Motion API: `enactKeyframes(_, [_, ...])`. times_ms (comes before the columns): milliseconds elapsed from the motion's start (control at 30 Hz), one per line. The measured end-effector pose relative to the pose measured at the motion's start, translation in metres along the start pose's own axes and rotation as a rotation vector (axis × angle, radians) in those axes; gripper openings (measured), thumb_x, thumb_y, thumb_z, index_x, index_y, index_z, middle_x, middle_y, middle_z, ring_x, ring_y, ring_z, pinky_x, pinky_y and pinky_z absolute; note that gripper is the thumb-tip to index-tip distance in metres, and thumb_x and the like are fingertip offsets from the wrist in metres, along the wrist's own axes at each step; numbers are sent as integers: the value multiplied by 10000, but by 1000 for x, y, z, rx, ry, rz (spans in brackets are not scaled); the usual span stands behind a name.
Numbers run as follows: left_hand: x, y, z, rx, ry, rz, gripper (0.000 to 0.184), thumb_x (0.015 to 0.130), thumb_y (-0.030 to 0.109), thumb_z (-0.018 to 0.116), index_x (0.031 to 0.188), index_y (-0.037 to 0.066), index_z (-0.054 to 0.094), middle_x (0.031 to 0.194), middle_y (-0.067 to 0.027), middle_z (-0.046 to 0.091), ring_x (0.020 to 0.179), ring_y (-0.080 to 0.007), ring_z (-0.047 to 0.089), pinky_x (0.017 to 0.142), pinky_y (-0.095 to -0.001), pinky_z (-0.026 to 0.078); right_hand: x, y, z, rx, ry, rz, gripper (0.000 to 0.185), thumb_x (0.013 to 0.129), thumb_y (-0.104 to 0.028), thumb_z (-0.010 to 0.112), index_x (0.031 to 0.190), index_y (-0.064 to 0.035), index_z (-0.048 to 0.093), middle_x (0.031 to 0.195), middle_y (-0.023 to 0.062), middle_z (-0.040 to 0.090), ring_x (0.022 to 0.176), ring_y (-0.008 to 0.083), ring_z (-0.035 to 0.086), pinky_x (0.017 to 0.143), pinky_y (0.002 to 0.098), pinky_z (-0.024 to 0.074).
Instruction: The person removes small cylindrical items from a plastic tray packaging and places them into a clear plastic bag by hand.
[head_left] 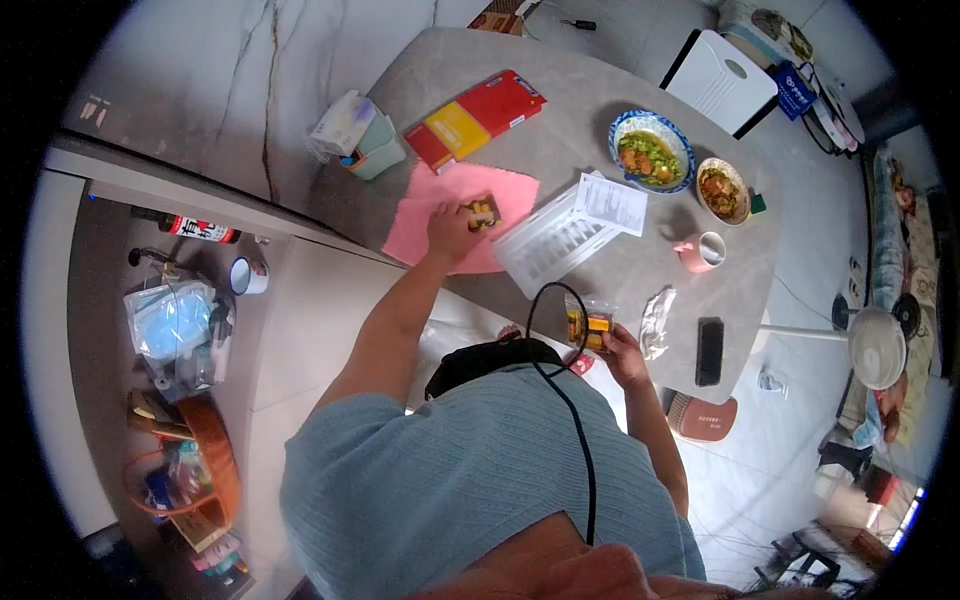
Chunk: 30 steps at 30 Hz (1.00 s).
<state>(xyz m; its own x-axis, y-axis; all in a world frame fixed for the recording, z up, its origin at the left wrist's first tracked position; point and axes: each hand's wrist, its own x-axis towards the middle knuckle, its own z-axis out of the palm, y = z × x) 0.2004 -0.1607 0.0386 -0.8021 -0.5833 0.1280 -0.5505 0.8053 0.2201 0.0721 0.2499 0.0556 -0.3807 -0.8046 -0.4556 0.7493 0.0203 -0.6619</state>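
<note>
My left hand [453, 231] lies over a pink cloth [415, 215] on the table, fingers stretched out and touching the edge of a small group of yellow and dark brown pieces [482, 212]. What these pieces are is too small to tell. Close to the table's front edge, my right hand [625, 357] is closed on a clear plastic bag [591, 327] with yellow and dark pieces inside. Between the hands sits a white compartment tray [545, 250], and a printed paper sheet [612, 203] covers its far right end.
Beyond the cloth lies a red and yellow box [475, 120], beside a green tissue holder [377, 150]. A blue-rimmed bowl [650, 150] and a smaller bowl [722, 192] hold food. Nearer are a pink mug [700, 252], a crumpled tissue [656, 322] and a black phone [709, 352].
</note>
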Motion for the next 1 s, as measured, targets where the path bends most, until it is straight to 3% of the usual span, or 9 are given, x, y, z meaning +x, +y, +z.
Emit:
enactKeyframes(133, [-2, -11, -2, -26, 22, 2, 569, 643, 477, 753, 985, 47, 605, 1066, -107, 572, 1029, -295, 536, 858, -434, 452, 9, 16, 1, 4, 13, 7, 398, 925, -184, 547, 1257, 18, 461, 1183, 127, 567, 1083, 252, 567, 955, 387, 439])
enactKeyframes(200, [-4, -13, -3, -48, 9, -20, 574, 643, 494, 751, 971, 46, 606, 1068, -113, 572, 1018, -294, 541, 857, -425, 456, 14, 20, 4, 60, 18, 4, 372, 919, -112, 531, 1240, 63, 465, 1179, 144, 565, 1080, 255, 563, 961, 361, 438])
enactKeyframes(267, [-10, -7, -16, -68, 82, -66, 406, 714, 419, 699, 864, 51, 617, 997, -127, 591, 967, -334, 559, 827, -451, 469, 16, 21, 12, 58, 13, -4, 368, 922, -110, 526, 1243, 61, 466, 1174, 142, 568, 1077, 252, 563, 960, 361, 438])
enactKeyframes(400, [-10, -40, 24, -155, 129, -152, 343, 755, 364, 664, 878, 48, 613, 906, -119, 621, 879, -329, 595, 766, -435, 485, 22, 27, 19, 52, 29, -20, 358, 930, -101, 514, 1248, 56, 468, 1158, 135, 575, 1067, 247, 564, 956, 362, 440])
enactKeyframes(500, [-11, -64, 60, -446, -21, -549, 452, 722, 411, 702, 932, 19, 625, 881, -133, 663, 842, -306, 633, 747, -422, 499, 25, 34, 20, 82, 78, -13, 351, 928, -100, 515, 1240, 56, 475, 1150, 132, 580, 1061, 246, 567, 956, 365, 439])
enactKeyframes(567, [-13, -71, 72, -619, -65, -657, 273, 734, 271, 687, 844, 24, 654, 737, -118, 670, 656, -249, 650, 628, -379, 514, 27, 40, 16, 94, 73, -27, 339, 927, -93, 512, 1232, 53, 480, 1145, 134, 582, 1055, 248, 570, 954, 365, 440])
enactKeyframes(767, [-14, -78, 96, -1262, 60, -845, 119, 711, 138, 710, 754, 34, 669, 648, -61, 635, 510, -132, 580, 454, -285, 450, 24, 46, -8, 73, 140, -36, 366, 923, -172, 544, 1249, -22, 474, 1180, 109, 569, 1082, 260, 564, 949, 403, 449])
enactKeyframes(867, [-12, -86, 89, -1448, -153, -872, 137, 703, 123, 722, 770, 16, 670, 622, -38, 609, 489, -127, 543, 442, -284, 428, 16, 42, -19, 117, 251, -48, 337, 925, -159, 531, 1238, -43, 481, 1165, 106, 574, 1071, 257, 568, 936, 409, 456])
enactKeyframes(1000, [4, -102, 131, -1435, -91, -1027, 153, 706, 94, 719, 817, 6, 661, 655, -25, 597, 505, -125, 523, 445, -286, 417, 1, 34, -41, 180, 349, -146, 290, 929, -181, 510, 1201, -82, 494, 1144, 84, 574, 1049, 243, 566, 892, 405, 468])
